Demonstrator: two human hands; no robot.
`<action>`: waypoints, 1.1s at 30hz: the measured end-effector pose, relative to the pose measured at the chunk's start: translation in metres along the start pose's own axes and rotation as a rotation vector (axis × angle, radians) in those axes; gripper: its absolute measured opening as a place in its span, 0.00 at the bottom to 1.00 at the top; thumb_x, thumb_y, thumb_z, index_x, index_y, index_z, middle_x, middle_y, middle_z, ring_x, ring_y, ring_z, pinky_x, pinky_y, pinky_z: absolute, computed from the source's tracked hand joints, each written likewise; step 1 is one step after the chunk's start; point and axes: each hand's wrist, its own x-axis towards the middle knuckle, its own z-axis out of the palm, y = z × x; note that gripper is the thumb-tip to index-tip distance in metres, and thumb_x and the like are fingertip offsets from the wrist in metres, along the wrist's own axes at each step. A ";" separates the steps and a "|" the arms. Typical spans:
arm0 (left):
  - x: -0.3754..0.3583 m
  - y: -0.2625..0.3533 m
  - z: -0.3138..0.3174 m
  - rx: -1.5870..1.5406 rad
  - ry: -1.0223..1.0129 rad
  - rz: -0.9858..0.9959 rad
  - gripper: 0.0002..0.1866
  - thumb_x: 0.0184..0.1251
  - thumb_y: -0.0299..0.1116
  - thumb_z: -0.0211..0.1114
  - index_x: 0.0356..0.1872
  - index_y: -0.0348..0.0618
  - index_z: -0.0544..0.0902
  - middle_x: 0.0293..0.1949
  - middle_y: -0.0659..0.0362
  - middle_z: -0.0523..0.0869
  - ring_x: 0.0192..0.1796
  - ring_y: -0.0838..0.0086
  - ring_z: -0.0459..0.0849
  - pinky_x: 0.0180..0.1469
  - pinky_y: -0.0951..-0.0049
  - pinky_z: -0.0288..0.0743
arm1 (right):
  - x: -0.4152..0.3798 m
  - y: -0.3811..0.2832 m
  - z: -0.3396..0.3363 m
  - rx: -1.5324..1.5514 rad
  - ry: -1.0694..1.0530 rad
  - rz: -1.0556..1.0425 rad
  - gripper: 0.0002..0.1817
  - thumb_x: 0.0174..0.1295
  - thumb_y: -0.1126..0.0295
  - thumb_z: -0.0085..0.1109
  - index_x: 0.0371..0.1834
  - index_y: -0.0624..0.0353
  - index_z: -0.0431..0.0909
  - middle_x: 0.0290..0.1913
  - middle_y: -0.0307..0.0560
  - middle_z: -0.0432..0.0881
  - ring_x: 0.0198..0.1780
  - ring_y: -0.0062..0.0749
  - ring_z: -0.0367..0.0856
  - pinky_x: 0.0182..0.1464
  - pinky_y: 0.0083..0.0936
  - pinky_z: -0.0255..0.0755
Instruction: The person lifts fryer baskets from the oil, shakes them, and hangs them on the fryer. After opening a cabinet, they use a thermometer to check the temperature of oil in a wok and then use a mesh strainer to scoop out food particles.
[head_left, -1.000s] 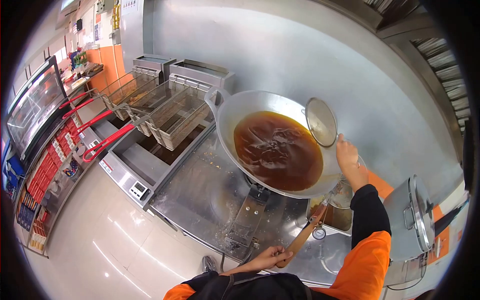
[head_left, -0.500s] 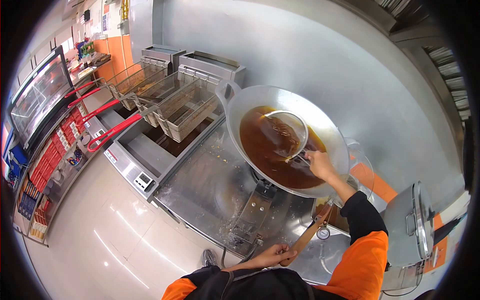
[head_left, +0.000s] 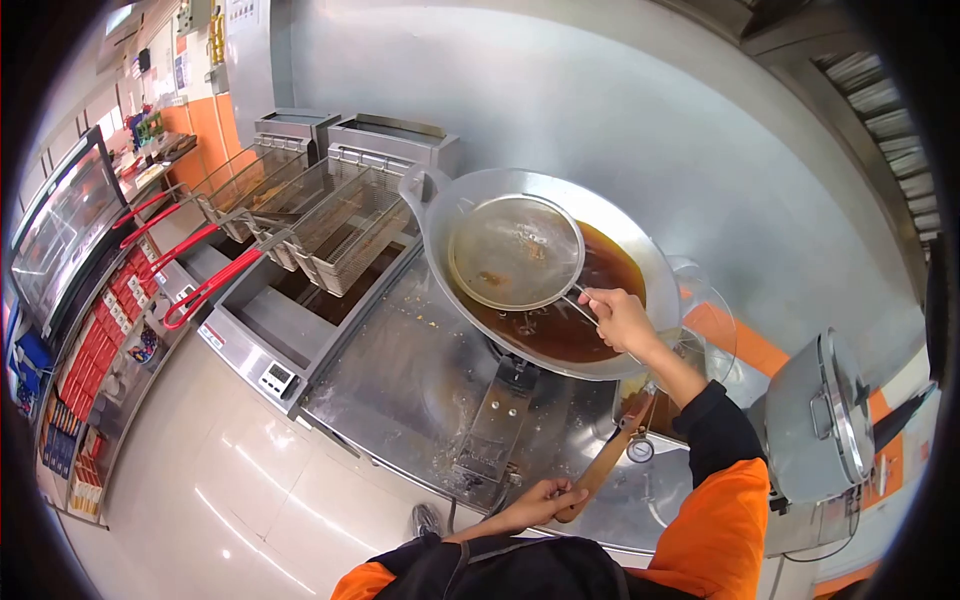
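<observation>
My right hand [head_left: 620, 318] is closed around the handle of a round fine-mesh strainer [head_left: 515, 215]. The strainer is over the left part of a large metal wok [head_left: 655, 262], with a few brown bits lying on its mesh. Brown oil-like liquid [head_left: 605, 262] shows in the wok to the right of and below the strainer. Low in front of my body, my left hand [head_left: 548, 502] grips the lower end of a long, flat wooden paddle [head_left: 603, 472]. The paddle slants up to the right, and its far end is partly hidden near my right forearm.
Left of the wok, wire fry baskets [head_left: 345, 235] with red handles hang over a deep fryer [head_left: 270, 320]. A dial thermometer [head_left: 640, 449] is beside the paddle. A large lidded pot [head_left: 810, 410] stands at right. Crumbs dot the steel counter [head_left: 390, 370].
The strainer has come up out of the liquid and moved left, its mesh now showing brown bits. My left hand still holds the paddle. The view has shifted slightly.
</observation>
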 end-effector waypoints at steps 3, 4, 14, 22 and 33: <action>-0.003 0.004 0.002 -0.039 0.017 -0.021 0.18 0.63 0.51 0.60 0.28 0.46 0.75 0.17 0.72 0.67 0.17 0.90 0.59 0.17 0.83 0.47 | -0.005 0.011 -0.014 -0.076 0.147 -0.156 0.08 0.61 0.75 0.49 0.40 0.58 0.78 0.27 0.62 0.76 0.31 0.58 0.76 0.35 0.39 0.68; -0.005 0.008 0.002 -0.056 0.016 -0.060 0.18 0.63 0.51 0.60 0.28 0.46 0.75 0.17 0.72 0.67 0.17 0.90 0.60 0.18 0.84 0.48 | -0.006 0.015 -0.021 -0.125 0.214 -0.225 0.08 0.61 0.76 0.48 0.39 0.58 0.78 0.27 0.62 0.76 0.32 0.57 0.77 0.35 0.39 0.68; -0.008 0.016 0.002 -0.004 0.022 -0.088 0.16 0.63 0.49 0.61 0.29 0.47 0.74 0.22 0.71 0.71 0.22 0.90 0.66 0.21 0.87 0.55 | 0.004 0.081 -0.095 -1.094 0.478 -0.050 0.20 0.55 0.75 0.52 0.53 0.59 0.69 0.26 0.59 0.81 0.30 0.50 0.83 0.31 0.39 0.78; -0.008 0.016 0.005 -0.059 -0.002 -0.014 0.18 0.62 0.51 0.61 0.29 0.47 0.73 0.19 0.70 0.70 0.17 0.90 0.61 0.17 0.86 0.50 | 0.030 0.108 -0.077 -1.178 0.403 -0.175 0.16 0.54 0.76 0.52 0.47 0.61 0.71 0.27 0.58 0.81 0.31 0.50 0.83 0.31 0.39 0.78; -0.003 0.003 0.004 -0.080 0.009 -0.034 0.17 0.62 0.51 0.61 0.28 0.47 0.74 0.15 0.73 0.66 0.14 0.91 0.58 0.15 0.84 0.45 | 0.028 0.071 -0.020 -0.497 0.028 -0.286 0.08 0.58 0.74 0.50 0.37 0.61 0.79 0.35 0.61 0.80 0.41 0.56 0.78 0.44 0.42 0.71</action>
